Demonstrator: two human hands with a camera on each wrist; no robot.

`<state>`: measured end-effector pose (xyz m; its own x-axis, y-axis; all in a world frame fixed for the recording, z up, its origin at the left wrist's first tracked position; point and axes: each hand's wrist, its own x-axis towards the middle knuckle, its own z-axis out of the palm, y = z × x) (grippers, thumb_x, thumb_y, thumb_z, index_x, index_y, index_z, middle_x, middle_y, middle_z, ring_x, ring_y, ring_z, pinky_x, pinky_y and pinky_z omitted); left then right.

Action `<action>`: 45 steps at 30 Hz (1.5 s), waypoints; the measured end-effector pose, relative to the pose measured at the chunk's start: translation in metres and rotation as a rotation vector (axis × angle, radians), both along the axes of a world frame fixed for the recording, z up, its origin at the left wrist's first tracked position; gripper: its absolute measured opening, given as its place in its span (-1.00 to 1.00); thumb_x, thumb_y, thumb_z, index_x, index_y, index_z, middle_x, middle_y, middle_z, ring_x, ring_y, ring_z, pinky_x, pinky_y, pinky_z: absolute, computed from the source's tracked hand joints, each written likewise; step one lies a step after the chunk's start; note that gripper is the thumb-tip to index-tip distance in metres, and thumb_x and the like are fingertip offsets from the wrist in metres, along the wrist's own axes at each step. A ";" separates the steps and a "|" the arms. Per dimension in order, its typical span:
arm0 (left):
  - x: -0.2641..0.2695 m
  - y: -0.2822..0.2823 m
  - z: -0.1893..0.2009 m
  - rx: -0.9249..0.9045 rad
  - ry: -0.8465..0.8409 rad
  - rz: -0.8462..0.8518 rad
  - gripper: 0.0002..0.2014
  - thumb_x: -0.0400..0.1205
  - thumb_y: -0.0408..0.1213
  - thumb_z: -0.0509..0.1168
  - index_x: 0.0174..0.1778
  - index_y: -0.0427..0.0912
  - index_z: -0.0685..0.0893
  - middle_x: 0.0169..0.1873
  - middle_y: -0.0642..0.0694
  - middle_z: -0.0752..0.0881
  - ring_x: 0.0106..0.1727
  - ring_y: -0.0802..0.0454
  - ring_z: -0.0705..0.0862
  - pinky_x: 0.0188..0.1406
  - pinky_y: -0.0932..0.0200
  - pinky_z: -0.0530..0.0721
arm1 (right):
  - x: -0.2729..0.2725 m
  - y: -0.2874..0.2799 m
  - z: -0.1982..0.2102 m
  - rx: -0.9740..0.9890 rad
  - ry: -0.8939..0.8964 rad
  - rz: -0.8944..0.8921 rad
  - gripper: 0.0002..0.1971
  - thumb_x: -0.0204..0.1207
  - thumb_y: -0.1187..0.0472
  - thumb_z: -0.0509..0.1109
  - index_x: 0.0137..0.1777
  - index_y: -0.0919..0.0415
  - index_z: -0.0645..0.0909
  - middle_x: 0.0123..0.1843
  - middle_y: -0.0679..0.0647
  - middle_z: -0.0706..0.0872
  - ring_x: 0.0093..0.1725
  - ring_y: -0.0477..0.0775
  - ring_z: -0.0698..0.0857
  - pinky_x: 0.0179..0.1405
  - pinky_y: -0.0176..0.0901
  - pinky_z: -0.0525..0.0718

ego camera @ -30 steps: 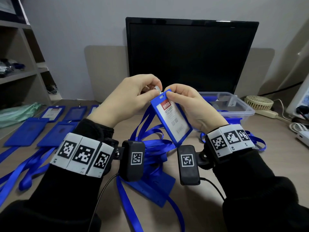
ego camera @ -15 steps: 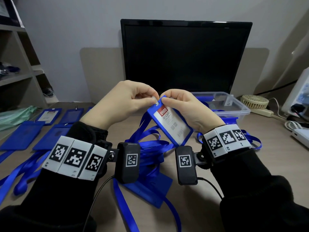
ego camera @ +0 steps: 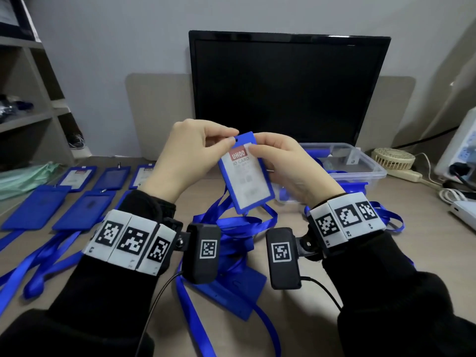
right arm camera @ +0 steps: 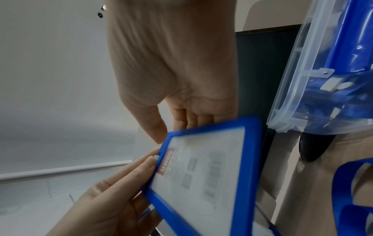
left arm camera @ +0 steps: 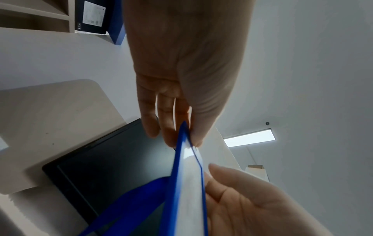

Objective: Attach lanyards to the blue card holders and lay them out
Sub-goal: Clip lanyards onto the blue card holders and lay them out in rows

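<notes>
I hold a blue card holder point(ego camera: 247, 176) upright in the air in front of the monitor, its white insert card facing me. My left hand point(ego camera: 229, 140) pinches its top left corner beside the slot, seen edge-on in the left wrist view point(left arm camera: 184, 140). My right hand point(ego camera: 253, 150) grips the right side, thumb on the front and fingers behind point(right arm camera: 161, 132). A blue lanyard strap point(left arm camera: 125, 207) hangs behind the holder point(right arm camera: 201, 175); I cannot tell whether it is clipped on. More lanyards point(ego camera: 239, 228) lie piled on the desk below.
Several card holders with lanyards point(ego camera: 77, 197) lie in rows at the left. Another holder point(ego camera: 237, 289) lies under my wrists. A clear plastic box point(ego camera: 360, 171) of blue parts stands at the right, before the black monitor point(ego camera: 288, 91). Shelves point(ego camera: 25, 99) stand far left, a small fan point(ego camera: 391, 161) far right.
The holder has swung from a leftward tilt to nearly upright and risen a little. The metal clip seen between my fingertips earlier no longer shows.
</notes>
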<state>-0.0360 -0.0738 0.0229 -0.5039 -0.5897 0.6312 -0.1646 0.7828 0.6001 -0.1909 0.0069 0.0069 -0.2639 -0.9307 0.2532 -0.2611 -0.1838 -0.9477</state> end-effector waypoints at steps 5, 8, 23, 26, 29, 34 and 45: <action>0.001 -0.002 0.002 0.087 0.108 -0.041 -0.71 0.67 -0.18 0.27 0.31 -0.08 0.64 0.11 -0.04 0.71 0.15 0.15 0.69 -0.12 0.27 0.74 | -0.003 0.006 0.004 0.024 0.089 0.022 -0.78 0.64 0.21 0.30 0.25 0.15 0.61 0.06 -0.01 0.81 0.03 -0.07 0.80 -0.07 -0.16 0.78; -0.011 0.004 0.001 0.288 0.192 -0.135 -0.59 0.72 -0.14 0.18 0.50 -0.08 0.40 0.27 -0.05 0.63 0.21 0.11 0.68 0.00 0.20 0.73 | 0.002 0.008 0.008 -0.111 -0.027 0.015 -0.79 0.64 0.25 0.30 0.24 0.21 0.61 -0.01 -0.01 0.82 -0.02 -0.06 0.82 -0.17 -0.21 0.78; -0.007 0.016 0.014 0.347 0.232 -0.255 -0.73 0.74 -0.09 0.13 0.23 -0.19 0.53 -0.16 -0.07 0.70 -0.46 0.20 0.63 -0.56 0.32 0.53 | 0.014 0.022 0.031 -0.232 -0.002 -0.070 -0.90 0.63 0.21 0.33 0.03 0.21 0.64 -0.20 0.00 0.80 -0.47 -0.14 0.59 -0.56 -0.40 0.54; 0.000 0.018 0.022 0.386 0.316 -0.291 -0.78 0.76 -0.10 0.07 -0.12 -0.04 0.54 -0.52 0.10 0.42 -0.62 0.22 0.23 -0.67 0.32 0.26 | 0.026 0.016 0.040 -0.387 -0.088 -0.187 -0.86 0.62 0.25 0.34 0.06 0.32 0.62 -0.27 -0.01 0.75 -0.48 -0.18 0.63 -0.52 -0.37 0.59; 0.010 0.021 0.032 0.333 0.311 -0.251 -0.82 0.76 -0.17 0.10 -0.12 0.03 0.55 -0.54 0.15 0.41 -0.62 0.24 0.23 -0.68 0.35 0.23 | 0.038 0.013 0.058 -0.508 -0.173 -0.249 -0.87 0.62 0.26 0.33 0.04 0.34 0.59 -0.33 -0.03 0.69 -0.49 -0.17 0.63 -0.48 -0.32 0.61; 0.048 0.028 0.059 0.180 0.349 -0.195 -0.84 0.74 -0.39 0.12 0.08 -0.08 0.57 -0.44 0.03 0.44 -0.59 0.28 0.34 -0.60 0.43 0.34 | 0.062 0.018 0.087 -0.671 -0.400 -0.297 -0.89 0.63 0.23 0.33 -0.02 0.29 0.56 -0.38 -0.03 0.64 -0.48 -0.13 0.64 -0.44 -0.27 0.64; 0.173 0.044 0.075 0.122 0.148 -0.040 -0.74 0.75 -0.40 0.04 0.16 -0.15 0.63 -0.58 0.10 0.58 -0.64 0.21 0.32 -0.61 0.34 0.35 | 0.165 -0.020 0.072 -0.377 -0.433 -0.071 -0.84 0.63 0.22 0.29 -0.18 0.24 0.56 -0.36 0.02 0.58 -0.49 -0.14 0.65 -0.49 -0.35 0.60</action>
<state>0.1365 -0.0297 0.0981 -0.4358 -0.6476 0.6251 -0.0374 0.7069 0.7063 -0.0257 -0.0127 0.0790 -0.4757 -0.7735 0.4189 0.1123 -0.5257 -0.8432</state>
